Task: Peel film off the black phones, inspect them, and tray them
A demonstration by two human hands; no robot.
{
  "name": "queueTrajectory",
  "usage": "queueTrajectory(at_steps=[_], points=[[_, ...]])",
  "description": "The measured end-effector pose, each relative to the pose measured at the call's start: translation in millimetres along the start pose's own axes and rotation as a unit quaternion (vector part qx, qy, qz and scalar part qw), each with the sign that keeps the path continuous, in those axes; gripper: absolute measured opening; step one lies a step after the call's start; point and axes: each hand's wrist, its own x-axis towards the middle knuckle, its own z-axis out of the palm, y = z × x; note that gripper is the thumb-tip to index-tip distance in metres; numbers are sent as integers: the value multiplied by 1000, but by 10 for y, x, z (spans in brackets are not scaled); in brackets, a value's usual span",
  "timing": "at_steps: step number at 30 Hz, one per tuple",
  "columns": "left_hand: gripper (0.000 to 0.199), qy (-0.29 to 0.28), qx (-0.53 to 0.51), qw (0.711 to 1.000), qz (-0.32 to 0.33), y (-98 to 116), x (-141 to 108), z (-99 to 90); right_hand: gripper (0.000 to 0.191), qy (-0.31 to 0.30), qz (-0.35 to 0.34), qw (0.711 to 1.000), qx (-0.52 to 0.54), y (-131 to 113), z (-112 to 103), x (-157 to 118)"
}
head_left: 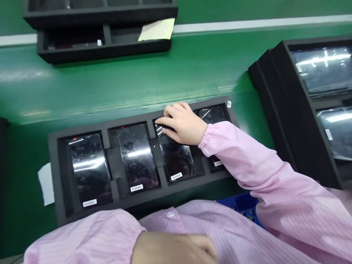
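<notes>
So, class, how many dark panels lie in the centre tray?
4: far-left panel, second panel, third panel partly covered by the right hand, far-right panel partly behind the right sleeve.

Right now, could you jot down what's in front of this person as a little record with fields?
In front: long dark-grey foam tray
Contents: four flat glossy black rectangular panels, one per compartment
Right hand: at the upper end of the third panel from left; grip unclear
Left hand: blurred, before the body; hold unclear
Clothing: pink striped sleeves
Right side: stacked black foam trays
Far side: yellow paper slip on a black foam tray
</notes>
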Motion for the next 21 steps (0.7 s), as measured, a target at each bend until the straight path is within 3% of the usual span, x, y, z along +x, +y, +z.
queueTrajectory(at_steps=[5,7,10,15,18,21], points=[[24,75,122,988,59,586,-146,-519,33,-6,6,1000,3,2,-4,-13],[21,83,146,984,63,705,-167,-602,34,-6,6,1000,1,5,-2,-17],[25,66,110,991,34,563,-154,-522,36,-8,5,1000,-12,5,-1,-21],[23,20,50,997,58,142,-66,-351,35,-17,7,1000,3,4,-27,-9],[7,29,51,998,20,223,-77,-538,33,-14,6,1000,18,4,-36,-5],[20,114,124,983,-77,434,-179,-902,27,-14,3,1000,25,-8,-30,-9]])
